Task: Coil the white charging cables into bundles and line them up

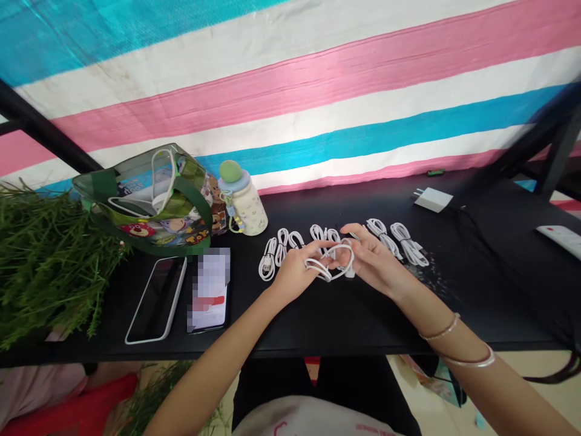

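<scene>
A white charging cable [336, 274] is looped between my two hands above the black table. My left hand [297, 266] is closed around the left side of the loops, its fingers pointing right. On the other side, my right hand [374, 260] pinches the cable with thumb and fingers. A white plug end hangs just below the right fingers. Behind my hands lie several coiled white cables, each held by a dark tie: one bundle [268, 259] at the left, another [409, 244] at the right. My hands partly hide the middle bundles.
A white charger plug [433, 199] with a dark cord lies to the right, and a white remote [563, 240] beyond it. Two phones, one dark-screened [157, 300] and one lit [209, 290], lie left. Behind them stand a green bag [158, 242], a bottle [249, 209] and greenery [49, 260].
</scene>
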`<state>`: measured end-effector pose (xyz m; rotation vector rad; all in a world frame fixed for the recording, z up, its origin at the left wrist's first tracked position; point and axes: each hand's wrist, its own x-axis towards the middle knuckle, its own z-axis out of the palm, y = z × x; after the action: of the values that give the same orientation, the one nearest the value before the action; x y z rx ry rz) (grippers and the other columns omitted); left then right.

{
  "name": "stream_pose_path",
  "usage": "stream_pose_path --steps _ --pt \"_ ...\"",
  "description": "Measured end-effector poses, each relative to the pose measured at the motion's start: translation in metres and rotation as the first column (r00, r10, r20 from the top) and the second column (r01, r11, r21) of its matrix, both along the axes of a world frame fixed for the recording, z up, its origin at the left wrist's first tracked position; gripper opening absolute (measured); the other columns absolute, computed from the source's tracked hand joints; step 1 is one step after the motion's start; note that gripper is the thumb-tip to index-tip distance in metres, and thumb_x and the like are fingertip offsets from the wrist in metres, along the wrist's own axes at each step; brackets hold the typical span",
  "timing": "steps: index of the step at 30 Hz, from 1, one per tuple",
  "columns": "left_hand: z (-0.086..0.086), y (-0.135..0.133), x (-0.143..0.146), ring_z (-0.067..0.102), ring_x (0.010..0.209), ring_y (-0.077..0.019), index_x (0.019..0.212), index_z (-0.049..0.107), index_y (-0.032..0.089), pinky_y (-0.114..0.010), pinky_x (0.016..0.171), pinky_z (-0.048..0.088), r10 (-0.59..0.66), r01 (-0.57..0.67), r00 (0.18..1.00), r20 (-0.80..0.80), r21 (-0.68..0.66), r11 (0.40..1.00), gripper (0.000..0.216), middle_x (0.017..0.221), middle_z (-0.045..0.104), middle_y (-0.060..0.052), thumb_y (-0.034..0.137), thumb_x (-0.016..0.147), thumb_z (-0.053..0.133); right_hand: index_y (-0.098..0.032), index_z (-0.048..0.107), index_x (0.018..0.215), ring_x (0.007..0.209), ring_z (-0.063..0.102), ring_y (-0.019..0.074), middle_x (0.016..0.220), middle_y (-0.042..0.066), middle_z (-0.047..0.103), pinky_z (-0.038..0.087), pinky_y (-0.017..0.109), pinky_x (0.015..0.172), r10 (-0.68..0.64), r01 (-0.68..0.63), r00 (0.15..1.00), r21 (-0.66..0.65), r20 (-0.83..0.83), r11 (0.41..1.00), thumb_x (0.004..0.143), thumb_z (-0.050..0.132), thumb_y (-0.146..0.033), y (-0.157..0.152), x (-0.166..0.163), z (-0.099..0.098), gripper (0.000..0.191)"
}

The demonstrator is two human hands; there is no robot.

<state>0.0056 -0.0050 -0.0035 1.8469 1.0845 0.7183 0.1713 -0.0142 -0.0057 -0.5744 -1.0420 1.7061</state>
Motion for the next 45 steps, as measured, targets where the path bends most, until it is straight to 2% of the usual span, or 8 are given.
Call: stream_pose_path --steps 4,9,16,21,27,34,39,45 --pt "0.002 0.0 0.0 0.053 0.055 -0.0103 0.105 0.066 0.02 -0.02 0.061 0.041 -0.002 0.002 1.0 -0.006 -0.001 1.0 0.025 0.06 0.058 0.006 0.022 0.083 0.055 -0.027 0.061 0.091 0.056 0.061 0.0087 0.056 -0.009 0.063 0.051 0.021 0.059 -0.007 0.007 1.0 -0.018 0.012 1.0 0.065 0.081 -0.042 0.001 0.001 -0.002 0.036" --pt "0.001 -0.002 0.0 0.058 0.059 -0.0113 0.104 0.064 0.02 -0.021 0.064 0.045 0.011 -0.011 1.0 0.008 -0.01 1.0 0.023 0.066 0.065 0.004 0.021 0.083 0.053 -0.027 0.059 0.091 0.057 0.062 0.0085 0.06 -0.008 0.064 0.052 0.022 0.063 -0.009 0.009 1.0 -0.018 0.022 1.0 0.064 0.082 -0.04 0.001 0.002 -0.002 0.037" --pt "0.001 -0.003 0.0 0.061 0.06 -0.0119 0.107 0.062 0.022 -0.021 0.064 0.045 0.027 -0.027 1.0 -0.015 -0.04 0.999 0.025 0.069 0.069 0.004 0.022 0.084 0.053 -0.026 0.056 0.091 0.057 0.062 0.0107 0.059 -0.007 0.064 0.052 0.024 0.062 -0.016 0.016 0.999 -0.002 0.048 1.0 0.069 0.078 -0.043 0.001 0.002 -0.001 0.035" --pt "0.001 -0.004 0.0 0.063 0.062 -0.0134 0.11 0.061 0.023 -0.024 0.067 0.047 0.027 -0.029 0.998 -0.061 -0.027 0.999 0.027 0.074 0.072 0.003 0.026 0.084 0.053 -0.027 0.057 0.098 0.061 0.063 0.0109 0.062 -0.007 0.064 0.05 0.025 0.066 0.011 -0.01 0.997 -0.017 0.074 1.0 0.073 0.074 -0.044 0.001 0.005 -0.002 0.035" --pt "0.002 -0.004 0.001 0.065 0.067 -0.0148 0.11 0.061 0.024 -0.024 0.067 0.047 -0.005 0.002 0.994 -0.113 -0.025 1.0 0.026 0.081 0.075 0.002 0.025 0.085 0.052 -0.026 0.054 0.097 0.059 0.059 0.0136 0.057 -0.007 0.057 0.047 0.027 0.062 -0.005 0.009 0.992 -0.032 0.125 0.999 0.066 0.076 -0.051 0.003 0.006 0.0 0.046" --pt "0.003 -0.005 0.0 0.066 0.065 -0.0147 0.112 0.06 0.023 -0.024 0.066 0.047 -0.016 0.014 0.996 -0.09 -0.028 1.0 0.029 0.082 0.076 0.001 0.023 0.084 0.051 -0.026 0.055 0.094 0.055 0.053 0.0122 0.049 -0.009 0.046 0.042 0.025 0.059 -0.037 0.039 0.995 -0.015 0.089 0.999 0.063 0.079 -0.05 0.006 0.007 -0.004 0.046" --pt "0.001 -0.007 0.001 0.067 0.067 -0.0153 0.108 0.061 0.022 -0.026 0.069 0.048 -0.028 0.026 0.998 -0.047 -0.041 0.999 0.027 0.085 0.076 -0.001 0.02 0.084 0.05 -0.026 0.056 0.092 0.054 0.05 0.0129 0.048 -0.009 0.044 0.039 0.025 0.055 -0.077 0.077 0.994 0.002 0.077 0.997 0.064 0.079 -0.049 0.009 0.008 -0.003 0.043" --pt "-0.005 -0.008 0.003 0.066 0.062 -0.014 0.109 0.059 0.021 -0.025 0.064 0.052 -0.044 0.052 0.997 0.065 -0.133 0.99 0.031 0.084 0.074 -0.001 0.017 0.08 0.05 -0.024 0.057 0.093 0.046 0.045 0.0095 0.046 -0.01 0.046 0.04 0.024 0.054 -0.111 0.112 0.993 -0.016 0.051 0.994 0.066 0.079 -0.046 0.014 0.011 -0.008 0.041"
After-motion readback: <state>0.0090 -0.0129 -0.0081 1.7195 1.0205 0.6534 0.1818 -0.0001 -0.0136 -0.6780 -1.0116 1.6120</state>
